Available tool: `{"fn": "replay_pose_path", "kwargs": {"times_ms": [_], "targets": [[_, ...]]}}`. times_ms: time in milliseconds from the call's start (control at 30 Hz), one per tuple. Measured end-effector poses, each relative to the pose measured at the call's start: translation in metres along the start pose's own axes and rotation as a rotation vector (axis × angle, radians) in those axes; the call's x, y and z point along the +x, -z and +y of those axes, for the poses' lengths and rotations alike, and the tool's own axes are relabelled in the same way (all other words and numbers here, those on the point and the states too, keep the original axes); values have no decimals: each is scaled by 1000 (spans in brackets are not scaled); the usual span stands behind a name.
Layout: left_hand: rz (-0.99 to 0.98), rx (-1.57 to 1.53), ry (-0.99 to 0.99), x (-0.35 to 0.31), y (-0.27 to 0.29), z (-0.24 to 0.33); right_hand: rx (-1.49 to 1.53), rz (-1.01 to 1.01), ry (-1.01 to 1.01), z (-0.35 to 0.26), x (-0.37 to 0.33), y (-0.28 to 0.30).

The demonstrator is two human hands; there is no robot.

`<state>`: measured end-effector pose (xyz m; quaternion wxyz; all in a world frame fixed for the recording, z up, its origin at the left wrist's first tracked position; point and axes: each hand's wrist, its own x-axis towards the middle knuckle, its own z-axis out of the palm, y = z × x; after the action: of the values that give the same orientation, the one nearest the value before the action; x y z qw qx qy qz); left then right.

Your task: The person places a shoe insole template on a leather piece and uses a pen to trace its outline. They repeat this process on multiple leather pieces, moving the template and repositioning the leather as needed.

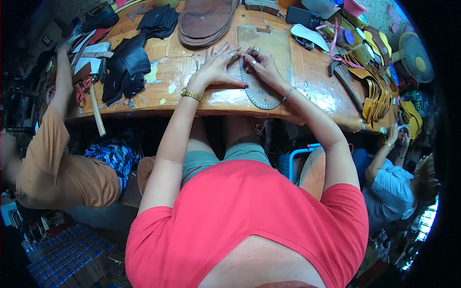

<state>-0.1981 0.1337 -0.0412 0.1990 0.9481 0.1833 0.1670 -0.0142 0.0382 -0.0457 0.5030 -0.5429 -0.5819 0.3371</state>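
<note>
On the wooden table [211, 98] before me lies a grey-brown sole-shaped piece [261, 93] with a pale dotted line along its edge. It overlaps a tan sheet [269, 43] that reaches toward the far side. My left hand [218, 67] rests flat at the piece's left side, fingers spread and the thumb stretched onto its edge. Closed in a pinch, my right hand [263, 68] is over the upper part of the piece. Its fingertips almost meet the left fingertips. What they pinch is too small to make out.
Brown sole-shaped sheets [206, 24] are stacked at the back. Black pieces [127, 72], red-handled scissors [84, 89] and a hammer [97, 113] lie left. Yellow strips [377, 96], another hammer [348, 86] and a fan [416, 57] are right. A person sits on each side.
</note>
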Motion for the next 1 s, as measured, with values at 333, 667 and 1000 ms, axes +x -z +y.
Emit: {"fn": "replay_pose_path", "kwargs": {"times_ms": [333, 667, 1000], "targets": [[-7, 14, 14, 0, 1, 3, 142, 20, -49, 9, 6, 8], [15, 15, -11, 0, -2, -3, -273, 4, 418, -8, 3, -2], [28, -3, -5, -1, -4, -4, -330, 10, 317, -9, 6, -2]]}}
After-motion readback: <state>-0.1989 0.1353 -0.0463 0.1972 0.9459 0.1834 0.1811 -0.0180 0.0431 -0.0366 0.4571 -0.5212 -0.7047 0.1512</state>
